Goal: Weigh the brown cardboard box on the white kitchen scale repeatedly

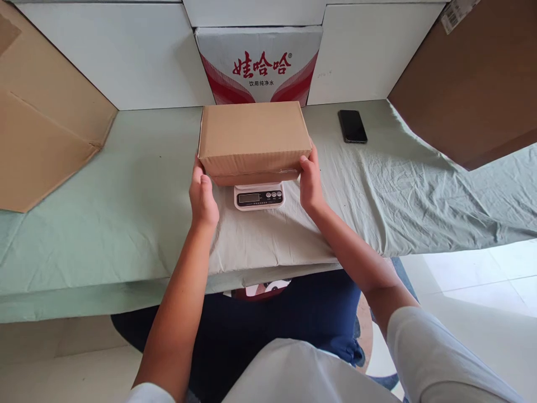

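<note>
A closed brown cardboard box (254, 131) is held level between my two hands, over a small white digital kitchen scale (259, 204). My left hand (202, 196) grips the box's left side, thumb toward me and fingers mostly hidden behind it. On the opposite side, my right hand (310, 178) holds the near right corner with its thumb on the front face. The scale's display and buttons show below the box, while its platform is covered. Whether the box touches the platform, I cannot tell. No digits can be made out on the display.
A pale green cloth (138, 224) covers the table. Behind the box stands a white and red carton (260, 42) with red Chinese lettering. A black phone (352, 126) lies at the right. Large cardboard pieces stand at the left (50, 112) and right (474, 84).
</note>
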A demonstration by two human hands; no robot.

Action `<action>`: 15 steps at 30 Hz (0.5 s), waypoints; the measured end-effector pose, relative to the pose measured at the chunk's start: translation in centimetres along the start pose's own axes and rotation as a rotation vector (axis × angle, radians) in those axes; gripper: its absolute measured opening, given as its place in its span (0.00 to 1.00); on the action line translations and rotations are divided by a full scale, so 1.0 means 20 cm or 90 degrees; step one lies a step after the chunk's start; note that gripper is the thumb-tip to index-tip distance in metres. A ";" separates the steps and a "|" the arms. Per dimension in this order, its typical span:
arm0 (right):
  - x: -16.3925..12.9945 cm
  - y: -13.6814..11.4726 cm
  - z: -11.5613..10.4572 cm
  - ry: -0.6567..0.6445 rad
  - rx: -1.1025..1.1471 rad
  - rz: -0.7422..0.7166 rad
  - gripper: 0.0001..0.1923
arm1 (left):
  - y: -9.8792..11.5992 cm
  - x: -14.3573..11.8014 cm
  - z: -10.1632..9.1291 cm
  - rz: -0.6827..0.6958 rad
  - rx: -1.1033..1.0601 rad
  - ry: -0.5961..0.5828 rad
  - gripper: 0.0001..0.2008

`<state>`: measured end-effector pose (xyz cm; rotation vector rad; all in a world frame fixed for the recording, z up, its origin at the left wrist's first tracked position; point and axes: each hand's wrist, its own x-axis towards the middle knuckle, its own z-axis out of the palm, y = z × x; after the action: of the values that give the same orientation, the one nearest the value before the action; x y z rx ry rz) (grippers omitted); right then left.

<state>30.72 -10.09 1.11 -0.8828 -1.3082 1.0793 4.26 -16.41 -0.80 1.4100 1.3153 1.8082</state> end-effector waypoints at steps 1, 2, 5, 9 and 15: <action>0.01 0.00 -0.02 0.019 -0.001 0.000 0.42 | 0.00 0.01 -0.02 0.026 0.007 0.028 0.44; 0.01 0.00 -0.03 0.040 0.003 0.000 0.42 | 0.01 0.02 -0.03 0.042 0.011 0.060 0.43; 0.04 0.00 -0.10 0.084 0.027 0.000 0.40 | 0.00 0.04 -0.08 0.033 -0.012 0.141 0.43; 0.08 0.01 -0.15 0.098 0.031 0.029 0.41 | -0.04 0.04 -0.10 0.000 -0.026 0.141 0.45; 0.09 0.04 -0.14 0.102 0.038 0.050 0.45 | -0.12 0.03 -0.10 -0.008 -0.077 0.064 0.38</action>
<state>33.31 -7.90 0.73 -0.9625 -1.1105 1.0806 1.71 -15.66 -2.59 1.2592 1.2386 1.9378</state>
